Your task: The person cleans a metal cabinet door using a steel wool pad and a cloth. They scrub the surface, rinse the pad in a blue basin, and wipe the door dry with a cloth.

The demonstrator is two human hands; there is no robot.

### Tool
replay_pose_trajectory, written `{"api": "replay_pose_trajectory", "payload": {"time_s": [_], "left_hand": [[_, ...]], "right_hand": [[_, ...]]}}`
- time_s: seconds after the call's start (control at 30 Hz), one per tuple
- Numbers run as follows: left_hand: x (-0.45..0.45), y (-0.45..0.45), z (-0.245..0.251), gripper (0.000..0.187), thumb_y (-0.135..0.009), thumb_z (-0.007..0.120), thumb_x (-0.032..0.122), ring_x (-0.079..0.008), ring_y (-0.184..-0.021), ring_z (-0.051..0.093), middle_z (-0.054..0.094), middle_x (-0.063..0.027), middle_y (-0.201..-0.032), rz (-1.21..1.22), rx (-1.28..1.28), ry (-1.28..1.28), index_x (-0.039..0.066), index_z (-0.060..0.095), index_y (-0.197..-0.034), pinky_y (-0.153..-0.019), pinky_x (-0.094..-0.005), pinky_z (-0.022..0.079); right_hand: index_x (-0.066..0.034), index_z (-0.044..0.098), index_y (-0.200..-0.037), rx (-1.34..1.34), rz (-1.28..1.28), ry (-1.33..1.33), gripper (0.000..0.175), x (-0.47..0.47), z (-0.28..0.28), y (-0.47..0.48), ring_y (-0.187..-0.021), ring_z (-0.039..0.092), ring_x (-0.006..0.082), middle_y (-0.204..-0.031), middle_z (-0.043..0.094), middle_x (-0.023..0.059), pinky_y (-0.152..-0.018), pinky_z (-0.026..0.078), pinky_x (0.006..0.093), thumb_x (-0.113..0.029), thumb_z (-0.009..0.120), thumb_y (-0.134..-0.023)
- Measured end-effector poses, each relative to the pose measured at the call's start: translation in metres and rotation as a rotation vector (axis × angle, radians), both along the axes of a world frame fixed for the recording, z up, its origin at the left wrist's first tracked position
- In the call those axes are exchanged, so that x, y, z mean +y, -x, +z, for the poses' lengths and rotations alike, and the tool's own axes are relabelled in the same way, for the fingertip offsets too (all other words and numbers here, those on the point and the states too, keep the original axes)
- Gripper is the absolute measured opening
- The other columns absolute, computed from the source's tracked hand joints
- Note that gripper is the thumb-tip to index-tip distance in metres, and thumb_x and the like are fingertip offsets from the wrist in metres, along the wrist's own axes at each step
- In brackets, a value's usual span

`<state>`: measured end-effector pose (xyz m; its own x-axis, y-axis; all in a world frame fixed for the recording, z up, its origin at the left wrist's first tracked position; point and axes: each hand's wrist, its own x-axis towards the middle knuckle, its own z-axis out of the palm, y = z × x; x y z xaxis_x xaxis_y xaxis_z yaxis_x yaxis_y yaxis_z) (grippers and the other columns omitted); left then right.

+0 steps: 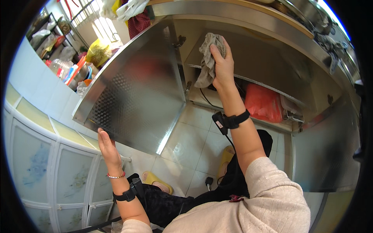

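Note:
My right hand (223,62) grips a crumpled grey cloth (207,62) inside an opened metal cabinet, above its metal shelf (262,67). The cloth hangs down past the shelf's front edge. At the lower left, my left hand (109,145) is raised at the bottom edge of the left metal cabinet door (140,87), holding nothing; some fingers are hidden behind the door edge. Below the shelf sits a red plastic bag (262,102) beside a wire rack (293,115).
The right cabinet door (326,154) stands open. White cupboards with floral panels (74,174) stand at the left. Bowls and bags crowd a surface beyond the left door. A black cable (230,141) hangs from my right wrist strap. Pots (314,17) stand on the counter above.

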<state>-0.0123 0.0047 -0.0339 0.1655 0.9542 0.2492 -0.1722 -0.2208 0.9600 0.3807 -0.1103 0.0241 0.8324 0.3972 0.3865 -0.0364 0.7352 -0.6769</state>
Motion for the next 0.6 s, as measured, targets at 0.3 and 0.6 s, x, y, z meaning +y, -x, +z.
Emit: {"api": "replay_pose_trajectory", "payload": {"time_s": [0.3, 0.6], "left_hand": [[0.006, -0.002, -0.008, 0.059, -0.104, 0.042, 0.045, -0.019, -0.125, 0.049, 0.049, -0.0093, -0.14, 0.009, -0.014, -0.11, 0.001, 0.039, -0.144, -0.105, -0.0338, 0.039], [0.01, -0.004, -0.008, 0.068, -0.103, 0.04, 0.049, -0.0205, -0.134, 0.041, 0.04, -0.0108, -0.149, 0.031, -0.007, -0.178, 0.002, 0.028, -0.151, -0.111, -0.0359, 0.033]], "right_hand": [[-0.0209, 0.051, -0.14, -0.472, -0.476, 0.661, 0.056, 0.167, -0.151, -0.021, -0.135, 0.032, 0.048, -0.146, 0.028, 0.0311, -0.111, 0.033, 0.0452, -0.019, 0.067, -0.086], [-0.0126, 0.041, -0.148, 0.081, 0.248, 1.162, 0.065, 0.121, -0.369, 0.033, -0.116, 0.057, 0.0337, -0.128, 0.057, 0.0229, -0.098, 0.046, 0.0389, -0.008, 0.063, -0.087]]}}
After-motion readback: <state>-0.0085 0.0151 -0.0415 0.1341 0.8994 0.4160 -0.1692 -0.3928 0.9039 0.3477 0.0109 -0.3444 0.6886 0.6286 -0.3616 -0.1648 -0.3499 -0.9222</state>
